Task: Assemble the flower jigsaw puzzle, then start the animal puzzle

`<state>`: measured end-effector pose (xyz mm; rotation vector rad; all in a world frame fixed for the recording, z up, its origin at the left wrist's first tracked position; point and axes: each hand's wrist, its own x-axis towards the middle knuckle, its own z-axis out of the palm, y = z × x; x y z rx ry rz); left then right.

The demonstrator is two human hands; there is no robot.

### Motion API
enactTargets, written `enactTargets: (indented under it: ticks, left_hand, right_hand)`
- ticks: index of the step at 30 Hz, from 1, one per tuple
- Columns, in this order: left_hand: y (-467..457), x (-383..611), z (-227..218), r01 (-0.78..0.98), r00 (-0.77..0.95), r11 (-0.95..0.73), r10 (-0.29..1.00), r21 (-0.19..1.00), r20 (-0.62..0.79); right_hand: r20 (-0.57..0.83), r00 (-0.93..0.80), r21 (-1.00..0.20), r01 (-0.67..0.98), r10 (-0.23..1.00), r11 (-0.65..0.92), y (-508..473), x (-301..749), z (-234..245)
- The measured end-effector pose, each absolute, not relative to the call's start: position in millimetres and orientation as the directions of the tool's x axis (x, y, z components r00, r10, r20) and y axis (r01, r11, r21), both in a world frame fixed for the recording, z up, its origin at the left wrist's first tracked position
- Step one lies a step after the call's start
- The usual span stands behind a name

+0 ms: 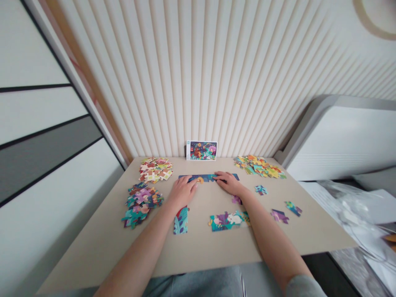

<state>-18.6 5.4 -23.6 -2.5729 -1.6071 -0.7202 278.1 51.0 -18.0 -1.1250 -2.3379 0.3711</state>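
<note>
At the left of the table (pixel 102 243), two heaps of loose pieces are seen: a pale heap (pixel 154 170) toward the wall and a teal heap (pixel 140 204) nearer the edge. Just right of them the left hand (pixel 182 192) is laid palm down, fingers stretched and close together, their tips pressed on the left end of the blue strip (pixel 208 177). That strip, a row of joined pieces, lies flat at the middle of the table, below the picture card (pixel 201 150) propped against the wall. Its right part is covered by the right hand (pixel 229 182), also flat, with fingers slightly spread; nothing is gripped by either hand. Nearer the edge, a leaf section (pixel 181 220) and a rabbit section (pixel 229 220) are laid apart. Farther right, an orange heap (pixel 260 166) and some single pieces (pixel 280 215) are scattered.

The strip is judged light and thin, stiff within each piece yet weak at the joints, so it is likely to fold or part if lifted by one end. It is best slid flat, or supported at both ends at once.
</note>
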Motion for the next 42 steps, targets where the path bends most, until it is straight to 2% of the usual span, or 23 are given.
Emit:
enactTargets:
  ticks: [2,6,8,12,15,18,21,25,42]
  left_hand:
    - [5.2,-19.4,-22.5,0.849,0.369,-0.481,0.836,0.219,0.405]
    - [0.0,-20.7,-11.0,0.832,0.362,-0.508,0.802,0.222,0.475]
    - [-5.8,-22.5,-0.2,0.83,0.35,-0.515,0.78,0.214,0.519]
    - [-30.0,-34.5,23.6,0.831,0.394,-0.537,0.754,0.147,0.526]
    - [-65.7,-52.2,31.2,0.821,0.448,-0.56,0.754,0.115,0.48]
    - [-111.6,-70.6,21.0,0.823,0.45,-0.551,0.779,0.135,0.436]
    - [-150.2,-81.7,-2.2,0.828,0.432,-0.537,0.795,0.163,0.426]
    - [-171.4,-84.6,-25.0,0.832,0.395,-0.513,0.814,0.21,0.425]
    - [-175.0,-78.6,-16.0,0.82,0.352,-0.492,0.836,0.292,0.42]
  right_hand:
    - [0.368,-0.467,-0.495,0.633,0.804,0.594,48.0,278.6,-14.1]
    - [0.508,-0.152,-0.625,0.613,0.848,0.484,40.3,285.7,5.1]
    - [0.539,-0.056,-0.65,0.607,0.841,0.457,28.0,294.5,17.7]
    - [0.536,-0.118,-0.586,0.661,0.836,0.469,-28.9,323.0,31.7]
    - [0.482,-0.121,-0.566,0.713,0.868,0.414,-89.6,345.4,24.0]
    - [0.41,-0.196,-0.539,0.735,0.891,0.411,-141.3,358.8,5.3]
    - [0.388,-0.263,-0.457,0.777,0.883,0.433,-169.3,360.0,-11.4]
    - [0.409,-0.246,-0.371,0.835,0.879,0.407,-177.2,351.0,-16.1]
    - [0.437,-0.234,-0.326,0.859,0.868,0.396,-176.5,348.5,-15.7]
